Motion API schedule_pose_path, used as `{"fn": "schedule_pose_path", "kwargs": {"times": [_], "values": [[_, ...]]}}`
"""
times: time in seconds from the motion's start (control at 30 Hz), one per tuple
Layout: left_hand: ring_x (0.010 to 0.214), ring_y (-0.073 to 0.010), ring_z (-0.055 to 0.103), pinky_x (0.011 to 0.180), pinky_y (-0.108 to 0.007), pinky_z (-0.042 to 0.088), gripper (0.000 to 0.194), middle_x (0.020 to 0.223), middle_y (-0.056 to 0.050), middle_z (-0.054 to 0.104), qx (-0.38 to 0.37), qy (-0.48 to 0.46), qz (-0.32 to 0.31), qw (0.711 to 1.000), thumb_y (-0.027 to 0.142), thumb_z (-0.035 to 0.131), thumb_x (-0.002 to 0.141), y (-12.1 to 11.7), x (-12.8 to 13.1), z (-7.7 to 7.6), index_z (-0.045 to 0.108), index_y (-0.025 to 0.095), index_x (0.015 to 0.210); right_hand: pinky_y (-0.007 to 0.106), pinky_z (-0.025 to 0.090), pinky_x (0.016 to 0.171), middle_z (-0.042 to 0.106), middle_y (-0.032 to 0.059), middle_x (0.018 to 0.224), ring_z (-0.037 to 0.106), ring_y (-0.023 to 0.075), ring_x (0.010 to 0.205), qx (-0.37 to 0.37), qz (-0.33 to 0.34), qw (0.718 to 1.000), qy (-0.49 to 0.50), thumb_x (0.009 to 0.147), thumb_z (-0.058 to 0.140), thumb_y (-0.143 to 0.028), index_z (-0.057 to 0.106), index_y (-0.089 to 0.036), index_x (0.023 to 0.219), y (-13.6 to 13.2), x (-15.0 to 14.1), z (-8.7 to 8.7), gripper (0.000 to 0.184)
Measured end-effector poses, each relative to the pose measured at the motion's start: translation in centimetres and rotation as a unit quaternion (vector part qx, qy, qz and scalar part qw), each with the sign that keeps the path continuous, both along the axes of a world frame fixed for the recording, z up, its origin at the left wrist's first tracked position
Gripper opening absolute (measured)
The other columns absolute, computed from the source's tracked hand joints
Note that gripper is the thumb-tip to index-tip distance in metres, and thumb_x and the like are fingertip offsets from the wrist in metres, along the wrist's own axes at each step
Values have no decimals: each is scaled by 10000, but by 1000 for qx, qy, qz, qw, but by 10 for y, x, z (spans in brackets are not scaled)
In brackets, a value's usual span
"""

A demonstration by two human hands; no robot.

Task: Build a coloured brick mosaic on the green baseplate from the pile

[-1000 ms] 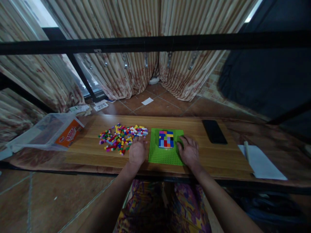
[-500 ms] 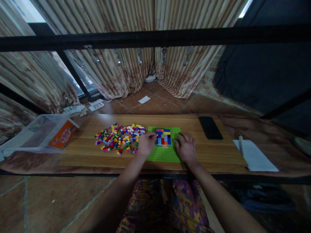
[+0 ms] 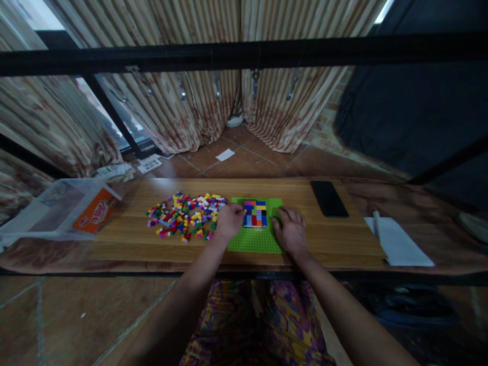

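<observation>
On green baseplate, multicoloured (blockish) mosaic

i see a cloth-covered bench with 1 wood-grain board on it, carrying loose bricks, 1 green baseplate and 1 black phone; white paper lies right, 1 clear bin left.

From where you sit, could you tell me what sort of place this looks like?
Probably a room in a home: long patterned curtains, a tiled floor and a low wooden board spread with toy bricks.
</observation>
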State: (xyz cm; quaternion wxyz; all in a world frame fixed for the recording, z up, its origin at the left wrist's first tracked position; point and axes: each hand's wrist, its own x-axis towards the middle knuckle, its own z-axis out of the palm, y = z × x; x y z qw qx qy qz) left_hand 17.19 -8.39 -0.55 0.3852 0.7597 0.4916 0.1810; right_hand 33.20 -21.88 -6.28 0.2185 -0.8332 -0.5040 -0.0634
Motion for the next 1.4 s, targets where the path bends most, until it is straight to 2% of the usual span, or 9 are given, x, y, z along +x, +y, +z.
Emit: {"fn": "schedule_pose_path", "kwargs": {"times": [0.2,0.27,0.4,0.73,0.97,1.1,1.2,1.3,1.4], "values": [[740,-136,654,705,-234,491,74,739,-20,708,-26,-58,42,997,162,646,735,3,7,-10,712,170,766,458,339,1039,590,129,1316,503,294,1175,-5,-2,1000,0,950,464,-378,615,-174,1264,0,0,0,404],[659,-113,627,657,-219,482,30,664,6,671,-104,-113,74,985,161,685,705,4,8,-12,692,169,733,455,337,1042,588,128,1317,500,292,1178,-4,-2,1000,1,950,464,-380,615,-173,1264,0,0,-1,405],[495,-76,542,552,-215,469,145,548,44,593,-279,-204,125,930,196,757,666,3,8,-13,646,149,745,462,332,1042,589,131,1309,497,294,1173,-3,-3,1000,-2,948,461,-391,616,-175,1258,0,1,-4,408],[457,-52,520,507,-196,468,348,497,58,553,-355,-240,140,892,270,874,562,4,9,-9,605,140,740,472,333,1020,583,138,1296,492,297,1158,2,5,1000,-16,950,430,-379,605,-184,1261,1,3,-8,407],[476,-48,519,539,-198,470,354,520,40,563,-370,-270,129,880,283,882,550,1,3,2,608,120,704,462,331,1029,579,140,1301,484,294,1166,-16,0,1000,-17,960,414,-386,600,-169,1264,1,1,-3,417],[547,-57,554,583,-200,475,372,600,26,593,-335,-329,132,873,366,852,577,-5,-13,10,604,135,731,456,342,1015,586,131,1285,492,290,1153,-2,5,1000,-21,954,423,-385,605,-180,1254,1,2,-5,407],[577,-71,562,594,-214,470,380,655,19,610,-279,-359,126,882,429,814,587,-13,-37,13,620,150,757,457,350,1003,594,137,1263,496,293,1144,5,11,1000,-25,952,421,-385,610,-176,1244,0,3,-6,406],[568,-76,541,560,-211,440,384,664,21,611,-224,-323,133,910,463,768,611,-22,-70,11,650,156,810,463,353,1003,593,137,1263,496,295,1149,9,12,999,-29,950,418,-382,610,-180,1241,0,3,-7,403],[600,-96,570,602,-227,469,397,674,18,626,-199,-285,172,922,465,766,586,-28,-106,2,651,159,811,483,355,1006,588,145,1277,486,306,1161,5,12,999,-30,948,414,-380,608,-176,1248,-1,3,-7,411]]}}
